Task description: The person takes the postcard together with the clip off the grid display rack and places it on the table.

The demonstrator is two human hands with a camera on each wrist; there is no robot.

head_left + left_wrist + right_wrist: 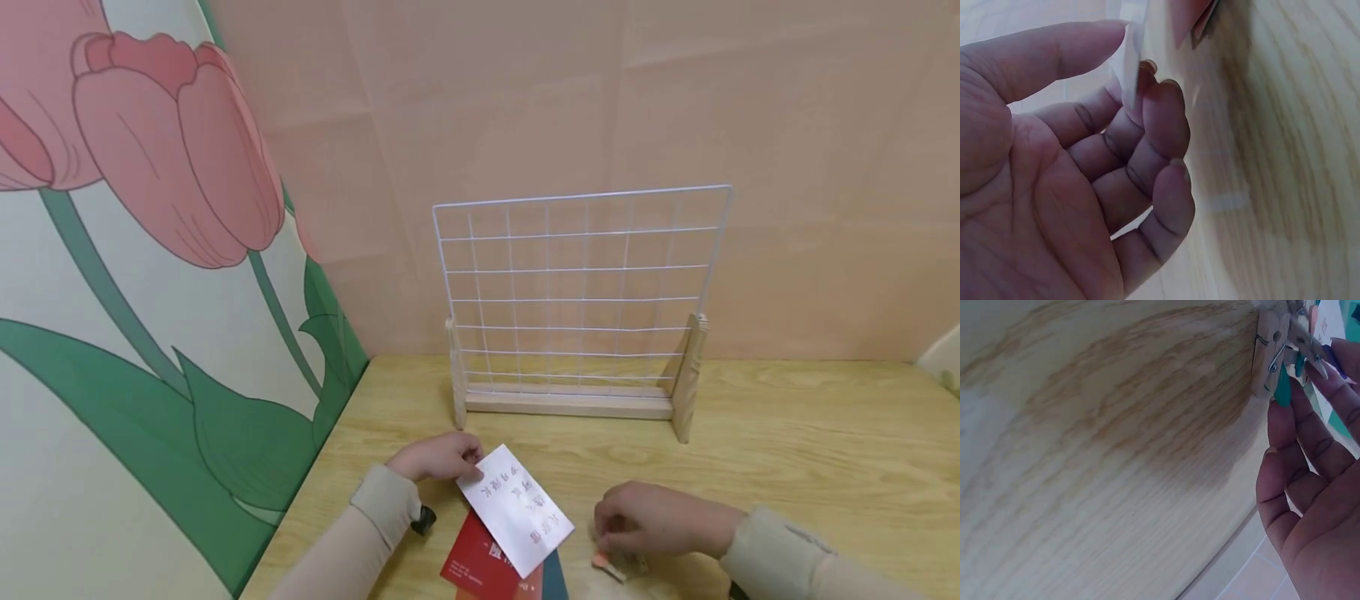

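My left hand [438, 457] pinches the upper left corner of a white card [517, 512] with handwritten characters. In the left wrist view the card's edge [1130, 59] stands between thumb and curled fingers. Under that card lie a red card [474, 560] and a blue one [555, 577], partly covered. My right hand [660, 518] is low over small wooden clothespins [611, 570] on the table. In the right wrist view its thumb and forefinger pinch one clothespin [1310, 345], with blue at its end. Another wooden clothespin [1265, 356] and a green tip [1282, 386] are beside the fingers.
A white wire grid [585, 270] stands upright in a wooden stand [570, 404] behind the hands. The wood-grain table [810, 450] meets a pink cloth backdrop [525, 108] at the rear. A wall with painted tulips [180, 150] borders the left side.
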